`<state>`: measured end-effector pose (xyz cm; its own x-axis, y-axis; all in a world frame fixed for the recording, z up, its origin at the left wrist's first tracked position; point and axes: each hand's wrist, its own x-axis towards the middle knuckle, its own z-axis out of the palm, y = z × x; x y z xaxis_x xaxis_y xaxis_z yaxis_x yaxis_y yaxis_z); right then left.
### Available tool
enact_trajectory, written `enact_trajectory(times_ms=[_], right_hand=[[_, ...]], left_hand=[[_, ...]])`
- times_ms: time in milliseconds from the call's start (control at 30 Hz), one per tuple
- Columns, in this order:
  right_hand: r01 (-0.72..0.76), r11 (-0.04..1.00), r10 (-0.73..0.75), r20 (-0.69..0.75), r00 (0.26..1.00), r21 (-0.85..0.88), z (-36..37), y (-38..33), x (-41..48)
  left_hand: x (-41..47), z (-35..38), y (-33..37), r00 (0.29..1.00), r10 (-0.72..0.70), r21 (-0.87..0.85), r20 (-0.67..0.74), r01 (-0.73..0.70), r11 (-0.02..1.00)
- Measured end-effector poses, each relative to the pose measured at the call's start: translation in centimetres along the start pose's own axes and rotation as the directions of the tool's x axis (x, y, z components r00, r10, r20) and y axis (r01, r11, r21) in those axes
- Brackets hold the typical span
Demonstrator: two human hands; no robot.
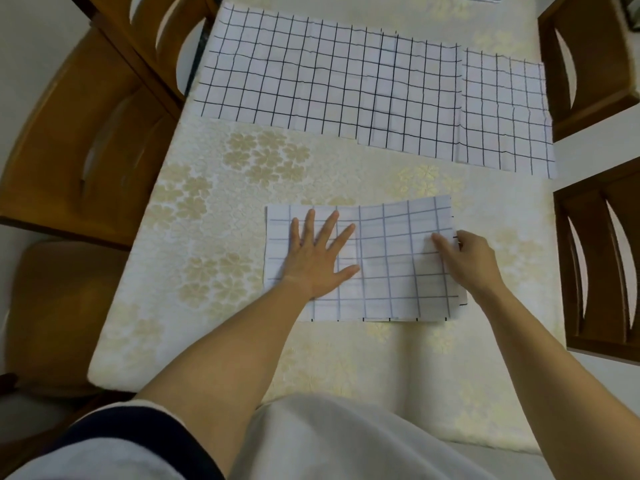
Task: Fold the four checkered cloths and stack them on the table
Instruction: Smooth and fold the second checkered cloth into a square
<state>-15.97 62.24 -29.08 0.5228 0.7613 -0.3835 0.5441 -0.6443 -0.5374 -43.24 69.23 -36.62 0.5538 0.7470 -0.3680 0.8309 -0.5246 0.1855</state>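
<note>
On the folded grid cloth (388, 271), left hand (317, 258) presses flat; right hand (467, 258) pinches its edge.

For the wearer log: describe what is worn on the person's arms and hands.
Both forearms are bare. The left hand and right hand show no gloves or watch. A short light sleeve with a dark navy band covers the left upper arm; no right sleeve shows.
</note>
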Motion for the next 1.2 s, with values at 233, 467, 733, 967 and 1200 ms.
enact_trajectory(times_ms=[233, 467, 733, 967, 1200], right_hand=[[0.042, 0.996, -0.045, -0.04, 0.998, -0.075, -0.2, -1.1, -2.0], [0.186, 0.981, -0.19, -0.117, 0.975, -0.048, 0.2, -5.0, -4.1], [0.366, 0.926, -0.371, -0.046, 0.927, -0.088, 2.6, -9.9, -6.2], [0.365, 0.867, -0.366, 0.066, 0.928, -0.34, 7.8, -15.2, -8.7], [0.575, 0.793, -0.537, 0.215, 0.816, -0.204, 13.7, -15.4, -9.0]], left_hand=[[0.5, -0.4, -0.2, 0.995, 0.0, -0.016, 0.104, 0.002, 1.0], [0.5, -1.4, -0.3, 0.981, 0.026, -0.025, 0.192, -0.022, 0.999], [-2.0, -3.3, -3.6, 0.954, -0.195, -0.438, -0.226, 0.08, 0.895], [-3.8, -10.0, -5.2, 0.96, -0.277, -0.957, 0.045, 0.12, 0.263], [-4.0, -8.6, -5.4, 0.903, -0.344, -0.956, 0.257, 0.29, 0.048]])
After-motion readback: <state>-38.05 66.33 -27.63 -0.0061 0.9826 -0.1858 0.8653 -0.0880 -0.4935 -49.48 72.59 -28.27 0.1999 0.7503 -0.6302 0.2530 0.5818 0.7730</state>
